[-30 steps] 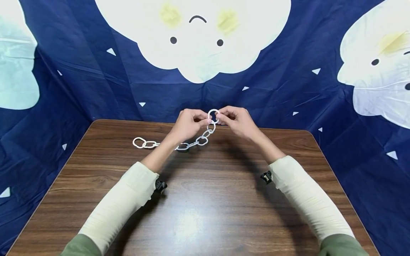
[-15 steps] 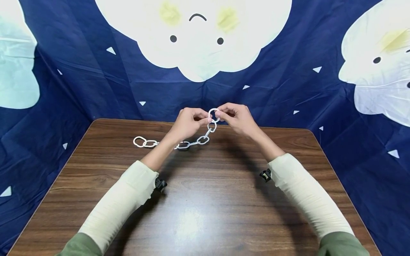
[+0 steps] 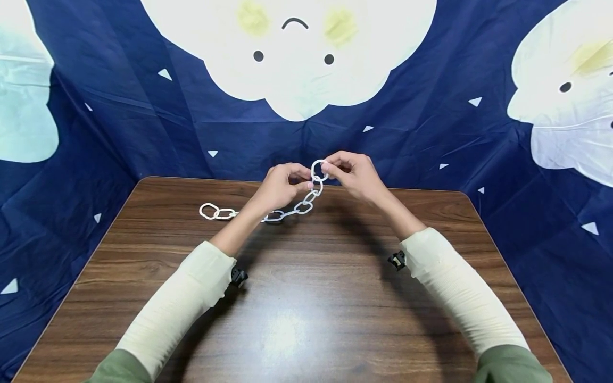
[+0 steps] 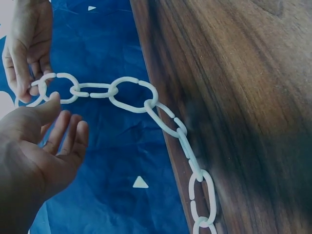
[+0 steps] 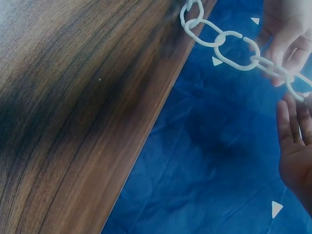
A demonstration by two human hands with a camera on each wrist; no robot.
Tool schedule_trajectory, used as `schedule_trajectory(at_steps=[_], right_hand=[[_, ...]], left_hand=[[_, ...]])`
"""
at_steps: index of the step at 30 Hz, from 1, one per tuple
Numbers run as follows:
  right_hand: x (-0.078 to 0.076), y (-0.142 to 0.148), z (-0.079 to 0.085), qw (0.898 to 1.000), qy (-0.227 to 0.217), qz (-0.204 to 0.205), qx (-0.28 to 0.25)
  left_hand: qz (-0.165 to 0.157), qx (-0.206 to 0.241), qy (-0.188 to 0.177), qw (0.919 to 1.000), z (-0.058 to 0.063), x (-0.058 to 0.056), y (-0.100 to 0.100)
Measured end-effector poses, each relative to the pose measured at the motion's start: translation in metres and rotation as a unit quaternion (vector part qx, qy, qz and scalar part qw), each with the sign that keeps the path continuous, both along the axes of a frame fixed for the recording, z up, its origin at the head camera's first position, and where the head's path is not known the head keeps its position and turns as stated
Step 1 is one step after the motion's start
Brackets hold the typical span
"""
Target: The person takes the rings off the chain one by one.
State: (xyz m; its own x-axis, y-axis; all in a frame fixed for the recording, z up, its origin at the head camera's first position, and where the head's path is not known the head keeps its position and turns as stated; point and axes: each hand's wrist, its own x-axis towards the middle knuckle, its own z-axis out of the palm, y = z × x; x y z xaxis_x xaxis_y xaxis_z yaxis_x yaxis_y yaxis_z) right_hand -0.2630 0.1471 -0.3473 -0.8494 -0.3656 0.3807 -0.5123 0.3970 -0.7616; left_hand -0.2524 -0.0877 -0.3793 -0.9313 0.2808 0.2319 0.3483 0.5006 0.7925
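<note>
A white plastic chain (image 3: 303,207) of several oval links rises from the table to both hands. My right hand (image 3: 356,173) pinches the end link (image 3: 313,165) between thumb and fingers, holding it up above the table's far edge. My left hand (image 3: 282,183) is beside the chain's top links, its thumb and index finger spread apart. In the left wrist view, the left thumb (image 4: 52,102) lies right at a link (image 4: 68,77) below the end one, while the other fingers are loosely bent. The left forearm hides a stretch of the chain in the head view.
The chain's other end (image 3: 208,211) lies on the brown wooden table (image 3: 306,276), towards the far left. Behind the table's far edge hangs a dark blue cloth (image 3: 191,127) with white clouds. Small black devices (image 3: 238,277) sit at both wrists.
My left thumb has moved down, away from the index finger and the end link. My right hand has risen slightly with the end link. The links just below it have shifted.
</note>
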Motion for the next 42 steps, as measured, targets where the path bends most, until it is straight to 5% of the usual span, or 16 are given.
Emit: schedule_trajectory(at_steps=[12, 21, 42], right_hand=[[-0.0012, -0.0004, -0.0022, 1.000, -0.010, 0.024, -0.010], [-0.0035, 0.0025, -0.0037, 0.999, 0.026, 0.035, 0.028], [-0.0042, 0.0075, -0.0061, 0.999, -0.041, -0.003, -0.012]], left_hand=[[-0.017, -0.009, 0.010, 0.9998, -0.0082, -0.0024, 0.0047], [-0.006, -0.011, 0.006, 0.9999, -0.0060, -0.0002, 0.0040], [0.012, 0.013, -0.017, 0.9997, -0.0043, 0.0004, 0.0000]])
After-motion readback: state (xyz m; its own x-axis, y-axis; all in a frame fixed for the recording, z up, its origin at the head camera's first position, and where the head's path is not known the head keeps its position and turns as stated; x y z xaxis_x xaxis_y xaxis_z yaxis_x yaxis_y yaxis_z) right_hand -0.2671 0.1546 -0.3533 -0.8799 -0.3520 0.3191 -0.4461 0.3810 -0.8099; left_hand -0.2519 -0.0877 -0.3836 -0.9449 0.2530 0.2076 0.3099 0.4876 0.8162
